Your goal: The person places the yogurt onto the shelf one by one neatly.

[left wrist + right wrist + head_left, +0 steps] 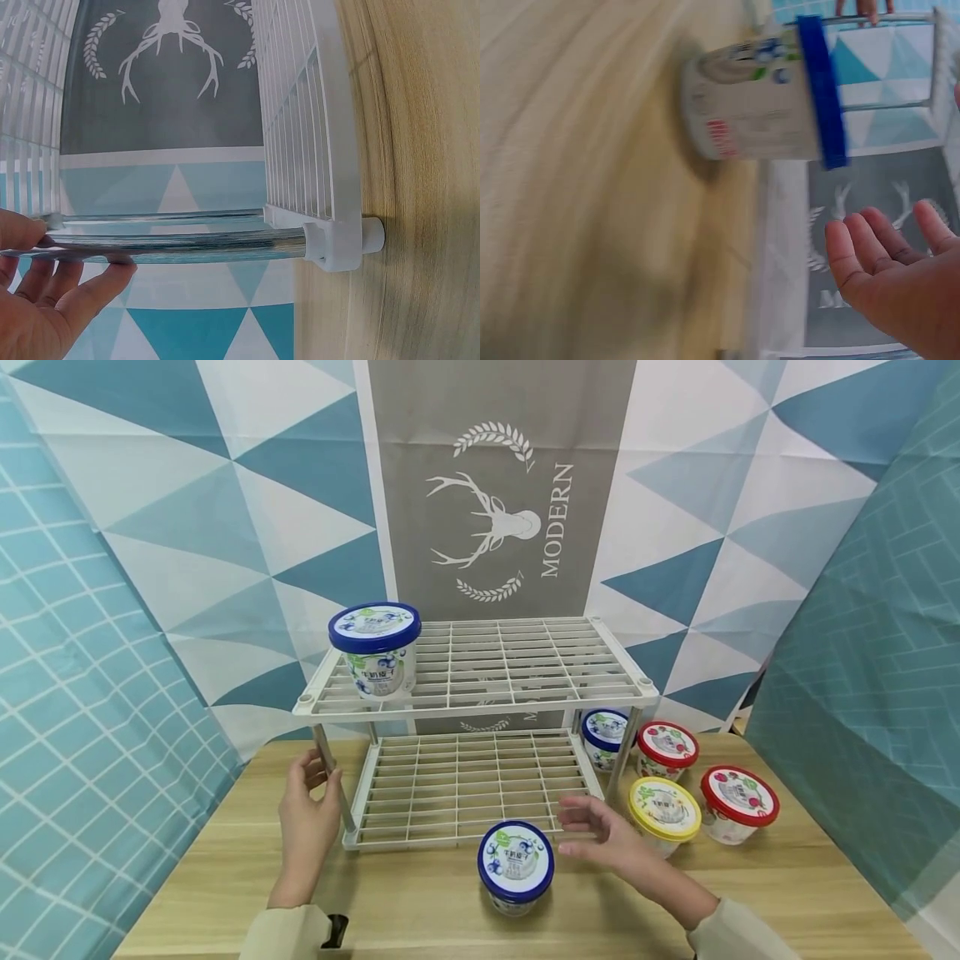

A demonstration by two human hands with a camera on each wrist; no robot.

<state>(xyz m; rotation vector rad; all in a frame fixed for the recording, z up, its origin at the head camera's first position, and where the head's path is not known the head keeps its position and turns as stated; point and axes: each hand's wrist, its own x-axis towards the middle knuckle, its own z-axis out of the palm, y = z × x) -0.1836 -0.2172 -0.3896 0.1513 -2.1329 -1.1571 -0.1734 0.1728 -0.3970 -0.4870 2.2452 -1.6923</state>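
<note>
A white two-tier rack [480, 710] with metal posts stands on the table. My left hand [309, 818] holds its front left post [187, 245], the thumb on one side and the fingers on the other. In front of the rack a blue-lidded tub [516, 868] with blueberry pictures stands upright on the table. My right hand [611, 843] is just right of that tub, apart from it, fingers loosely extended with nothing in them. Another blue-lidded tub [378, 668] sits on the upper tier at the left. The right wrist view is blurred.
Right of the rack stand a yellow-lidded tub [663, 814], two red-lidded tubs, one further back [666, 747] and one nearer the right [738, 802], and a blue-lidded tub [602, 739] by the rear post. Patterned cloth [300, 468] hangs behind the wooden table [420, 910].
</note>
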